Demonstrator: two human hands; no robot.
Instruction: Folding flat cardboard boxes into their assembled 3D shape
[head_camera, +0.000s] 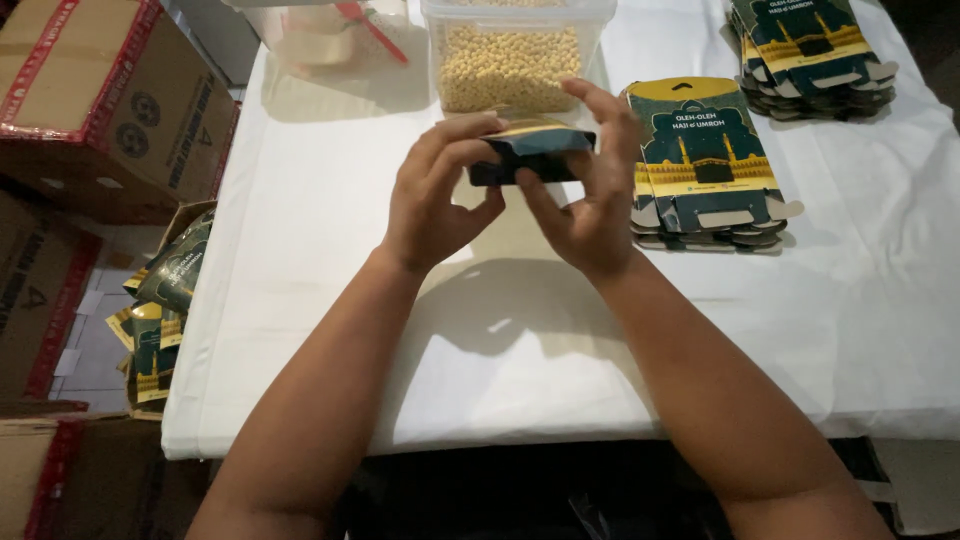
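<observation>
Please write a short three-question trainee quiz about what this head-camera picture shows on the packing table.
1. True or false: both hands hold the small dark box.
2. What fills the clear tub behind the hands: A pale round grains, B red liquid, C coins?
3. On which side of the right hand lies the nearer stack of flat cartons?

Key: 1 true, with the left hand also in a grip on it; 2 A; 3 its right side, on the white cloth.
</observation>
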